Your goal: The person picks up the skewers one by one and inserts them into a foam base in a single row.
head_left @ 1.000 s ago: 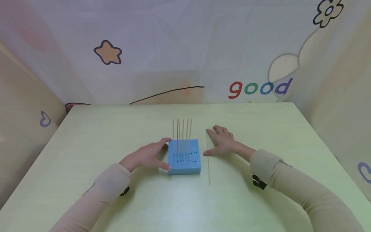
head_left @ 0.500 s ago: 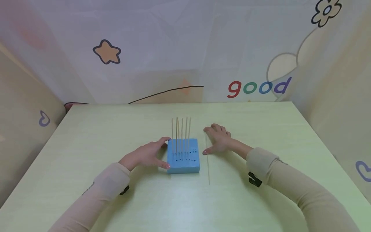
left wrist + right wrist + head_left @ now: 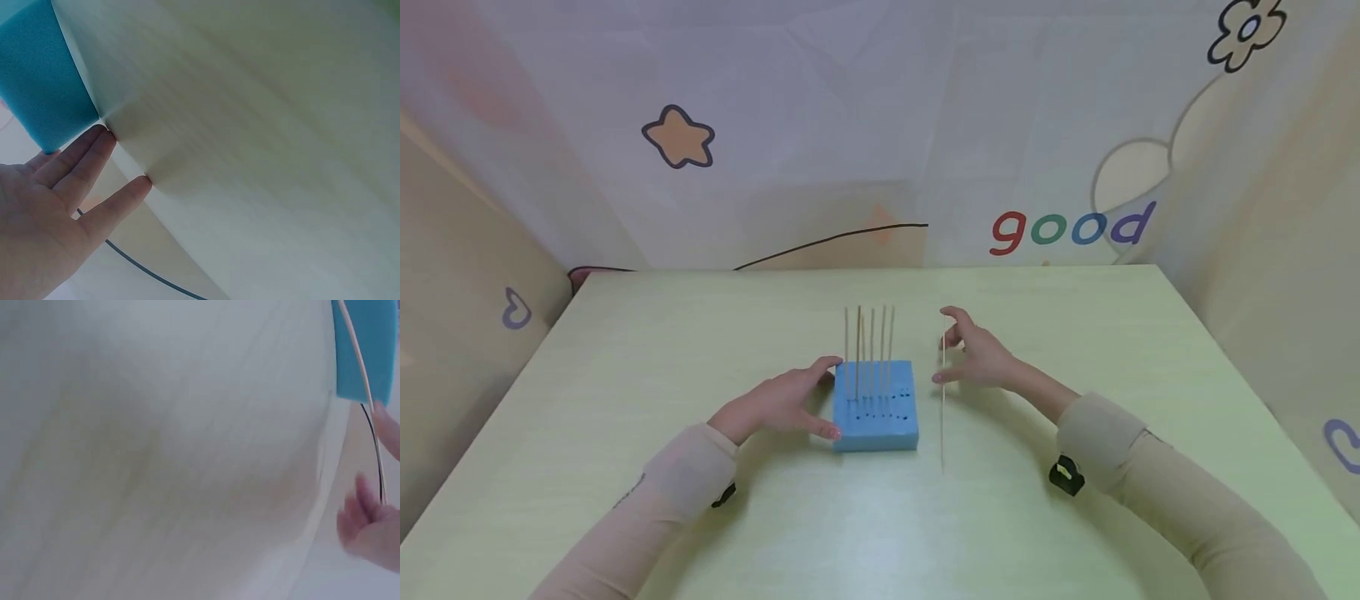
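A blue foam block (image 3: pixel 876 437) lies mid-table, its top pitted with small dark holes. Several thin wooden sticks (image 3: pixel 872 350) stand upright in its back row. My left hand (image 3: pixel 781 400) touches the block's left side, thumb by the front corner and index finger by the back one. Its fingers look straight in the left wrist view, where the block (image 3: pixel 47 75) fills the upper left corner. My right hand (image 3: pixel 983 357) holds another thin wooden stick (image 3: pixel 943 425) by its far part, to the right of the block. In the right wrist view this stick (image 3: pixel 359 353) passes the thumb and fingers.
The pale table (image 3: pixel 700 333) extends around the block on all sides. At its far edge hangs a printed cloth (image 3: pixel 850 125), and cloth also closes both sides.
My right hand has taken hold of the stick that lay beside the block and raised it slightly, its index finger now extended. My left hand and the block have stayed put.
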`<act>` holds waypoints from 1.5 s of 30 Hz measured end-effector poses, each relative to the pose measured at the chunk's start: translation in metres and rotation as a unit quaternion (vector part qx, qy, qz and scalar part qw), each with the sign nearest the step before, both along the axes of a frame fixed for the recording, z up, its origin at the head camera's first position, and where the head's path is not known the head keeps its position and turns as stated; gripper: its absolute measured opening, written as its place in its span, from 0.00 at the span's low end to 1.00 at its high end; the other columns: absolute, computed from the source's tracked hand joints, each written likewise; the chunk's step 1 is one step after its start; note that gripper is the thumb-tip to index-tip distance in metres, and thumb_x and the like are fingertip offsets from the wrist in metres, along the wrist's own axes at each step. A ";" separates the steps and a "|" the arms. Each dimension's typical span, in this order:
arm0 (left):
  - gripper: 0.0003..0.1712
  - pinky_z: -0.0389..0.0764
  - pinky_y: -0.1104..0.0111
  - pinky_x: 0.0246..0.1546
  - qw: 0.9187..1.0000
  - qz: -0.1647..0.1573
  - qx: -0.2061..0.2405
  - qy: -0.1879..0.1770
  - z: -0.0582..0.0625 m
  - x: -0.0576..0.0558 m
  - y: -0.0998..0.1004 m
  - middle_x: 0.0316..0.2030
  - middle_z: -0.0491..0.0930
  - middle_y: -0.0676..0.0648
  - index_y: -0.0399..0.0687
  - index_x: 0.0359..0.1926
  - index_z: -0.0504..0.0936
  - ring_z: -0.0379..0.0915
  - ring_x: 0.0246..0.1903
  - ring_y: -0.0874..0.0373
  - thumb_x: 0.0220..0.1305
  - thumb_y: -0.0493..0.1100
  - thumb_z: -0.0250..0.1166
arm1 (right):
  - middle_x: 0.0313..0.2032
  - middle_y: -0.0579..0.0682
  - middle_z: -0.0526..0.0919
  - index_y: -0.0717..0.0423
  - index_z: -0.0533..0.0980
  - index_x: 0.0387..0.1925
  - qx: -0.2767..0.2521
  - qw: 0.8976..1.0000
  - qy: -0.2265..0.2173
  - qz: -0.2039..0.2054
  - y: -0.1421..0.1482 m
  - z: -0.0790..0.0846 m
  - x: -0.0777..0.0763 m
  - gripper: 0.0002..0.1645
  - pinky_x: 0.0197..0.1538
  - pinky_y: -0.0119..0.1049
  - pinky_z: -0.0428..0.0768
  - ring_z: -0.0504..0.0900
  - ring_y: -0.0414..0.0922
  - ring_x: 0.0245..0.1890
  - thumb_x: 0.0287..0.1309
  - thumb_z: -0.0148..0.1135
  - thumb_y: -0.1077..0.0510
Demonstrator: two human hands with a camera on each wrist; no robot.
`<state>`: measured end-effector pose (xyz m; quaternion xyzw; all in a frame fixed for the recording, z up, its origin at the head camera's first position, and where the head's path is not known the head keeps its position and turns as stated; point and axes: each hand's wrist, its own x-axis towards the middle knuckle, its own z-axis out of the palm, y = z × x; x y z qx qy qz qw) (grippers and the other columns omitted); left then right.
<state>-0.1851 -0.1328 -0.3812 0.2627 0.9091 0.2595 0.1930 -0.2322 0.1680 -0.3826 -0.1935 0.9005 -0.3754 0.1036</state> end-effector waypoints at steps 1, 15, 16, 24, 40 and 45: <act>0.61 0.63 0.53 0.57 1.000 -0.001 0.000 0.000 0.000 0.000 0.000 0.62 0.62 0.40 0.47 0.69 0.47 0.59 0.60 0.45 0.41 0.61 0.71 | 0.36 0.54 0.76 0.60 0.45 0.66 -0.022 1.000 -0.008 -0.002 0.001 0.001 0.001 0.57 0.47 0.44 0.72 0.73 0.51 0.40 0.41 0.73 0.61; 0.61 0.62 0.52 0.57 1.000 0.003 -0.005 0.003 0.001 0.002 0.002 0.62 0.63 0.40 0.46 0.69 0.47 0.60 0.60 0.45 0.41 0.62 0.71 | 0.24 0.50 0.83 0.50 0.47 0.68 -0.095 0.993 0.066 -0.022 -0.006 0.032 0.031 0.50 0.40 0.41 0.78 0.82 0.42 0.26 0.51 0.65 0.62; 0.61 0.62 0.52 0.57 1.000 0.003 -0.005 0.004 0.001 0.002 0.002 0.61 0.63 0.40 0.46 0.69 0.47 0.60 0.60 0.45 0.41 0.62 0.71 | 0.25 0.50 0.83 0.50 0.47 0.68 -0.102 0.991 0.080 -0.025 -0.007 0.035 0.032 0.50 0.41 0.42 0.78 0.82 0.42 0.26 0.51 0.65 0.62; 0.60 0.62 0.52 0.57 1.000 0.000 -0.008 0.002 0.001 0.001 0.002 0.60 0.65 0.39 0.46 0.69 0.47 0.60 0.59 0.45 0.42 0.62 0.70 | 0.27 0.55 0.84 0.63 0.67 0.50 -0.172 0.965 0.194 -0.034 -0.013 0.059 0.045 0.24 0.44 0.40 0.78 0.83 0.43 0.28 0.51 0.64 0.65; 0.60 0.60 0.52 0.58 1.000 -0.009 -0.007 0.001 0.003 -0.002 0.001 0.60 0.64 0.39 0.45 0.68 0.47 0.59 0.60 0.44 0.42 0.62 0.71 | 0.26 0.57 0.83 0.68 0.76 0.36 -0.255 0.907 0.334 0.031 -0.038 0.063 0.051 0.11 0.34 0.29 0.79 0.83 0.45 0.25 0.48 0.63 0.74; 0.60 0.60 0.52 0.59 1.000 -0.009 -0.007 -0.004 0.004 -0.002 0.002 0.61 0.64 0.38 0.45 0.68 0.47 0.59 0.60 0.44 0.42 0.61 0.71 | 0.25 0.58 0.83 0.68 0.76 0.36 -0.255 0.905 0.339 0.042 -0.042 0.062 0.051 0.11 0.35 0.28 0.79 0.83 0.46 0.25 0.47 0.63 0.74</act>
